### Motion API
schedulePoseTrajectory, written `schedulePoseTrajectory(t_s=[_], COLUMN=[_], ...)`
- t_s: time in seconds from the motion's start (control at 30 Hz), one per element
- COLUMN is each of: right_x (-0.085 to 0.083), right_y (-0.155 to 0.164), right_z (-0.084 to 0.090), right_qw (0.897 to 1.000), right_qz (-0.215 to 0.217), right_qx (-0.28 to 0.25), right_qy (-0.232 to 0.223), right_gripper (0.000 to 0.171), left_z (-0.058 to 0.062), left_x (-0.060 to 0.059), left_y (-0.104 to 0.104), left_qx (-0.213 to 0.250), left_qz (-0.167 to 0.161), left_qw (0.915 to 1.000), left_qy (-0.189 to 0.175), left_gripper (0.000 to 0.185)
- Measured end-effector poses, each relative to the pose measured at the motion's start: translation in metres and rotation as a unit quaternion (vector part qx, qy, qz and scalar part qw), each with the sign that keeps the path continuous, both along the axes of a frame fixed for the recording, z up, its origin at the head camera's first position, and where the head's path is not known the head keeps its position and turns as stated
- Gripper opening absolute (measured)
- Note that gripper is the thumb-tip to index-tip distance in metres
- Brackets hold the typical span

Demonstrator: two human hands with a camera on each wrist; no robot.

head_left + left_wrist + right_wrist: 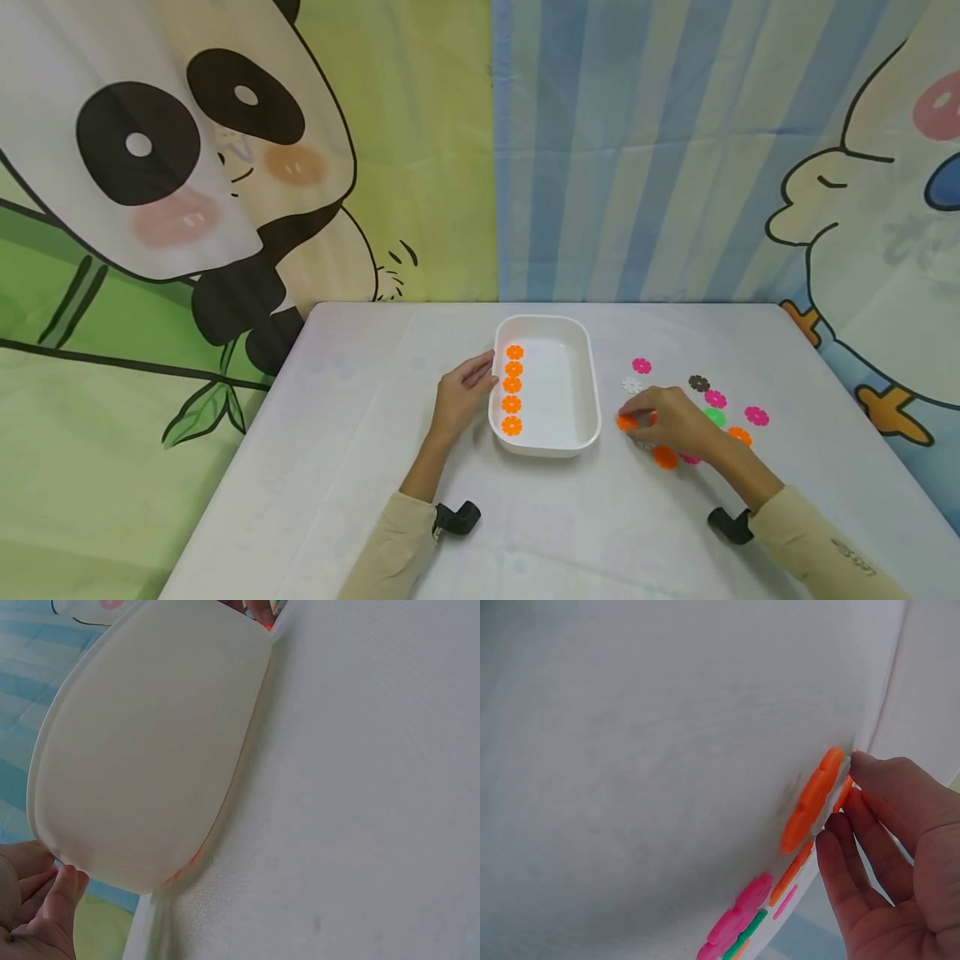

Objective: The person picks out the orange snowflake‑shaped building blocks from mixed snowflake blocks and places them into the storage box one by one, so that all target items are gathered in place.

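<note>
A white tray holds several orange flower-shaped discs in a column along its left side. My left hand pinches the tray's left rim between thumb and fingers; the left wrist view has the fingertips right at the rim. To the right of the tray, my right hand pinches an orange flower-shaped disc at its fingertips, low over the table. Close by those fingers, another orange disc lies on the table beside a whitish one. The right hand partly covers the discs beneath it.
Loose discs lie scattered around the right hand: pink, white, brown, green and orange. A white cloth covers the table. Behind it hangs a cartoon-printed curtain.
</note>
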State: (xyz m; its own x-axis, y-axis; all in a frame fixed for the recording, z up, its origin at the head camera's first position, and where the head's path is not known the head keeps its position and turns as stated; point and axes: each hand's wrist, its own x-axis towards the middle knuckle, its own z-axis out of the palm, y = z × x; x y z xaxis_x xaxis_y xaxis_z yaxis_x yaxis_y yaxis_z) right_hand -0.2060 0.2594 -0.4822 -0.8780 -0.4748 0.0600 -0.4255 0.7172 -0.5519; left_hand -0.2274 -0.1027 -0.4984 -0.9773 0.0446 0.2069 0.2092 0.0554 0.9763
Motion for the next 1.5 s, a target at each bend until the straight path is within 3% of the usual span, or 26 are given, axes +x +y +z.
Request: schedulePoseTrajectory(t_s=[0.33,0.7,0.9,0.97,1.13,1.4,1.5], right_x=[0.003,0.002,0.001,0.001,-0.005,-0.025,-0.036], right_y=[-0.007,-0.007,-0.007,-0.008,-0.011,-0.038,-0.053], right_z=[0.002,0.007,0.01,0.012,0.022,0.046,0.048], right_qw=[0.999,0.998,0.999,1.0,0.999,0.991,0.989], right_qz=[0.029,0.056,0.038,0.021,0.003,0.007,0.008], right_qx=[-0.024,0.004,0.018,0.02,-0.011,-0.083,-0.092], right_qy=[0.004,0.009,-0.011,-0.011,0.034,0.103,0.117], right_gripper=[0.035,0.036,0.036,0.037,0.036,0.032,0.033], left_z=[0.003,0.003,0.005,0.013,0.033,0.035,0.026], left_x=[0.004,0.003,0.004,0.008,0.018,0.019,0.013], left_y=[0.0,0.001,0.0,0.0,0.0,0.0,0.0], left_qx=[0.006,0.003,0.006,0.005,0.005,-0.006,-0.005], left_qz=[0.004,0.002,-0.009,-0.017,-0.029,-0.017,-0.021], left_qw=[0.9999,1.0,0.9999,0.9998,0.9995,0.9997,0.9996], left_qy=[-0.007,-0.004,-0.002,-0.006,-0.013,-0.017,-0.017], left_gripper=[0.041,0.041,0.042,0.044,0.045,0.044,0.045])
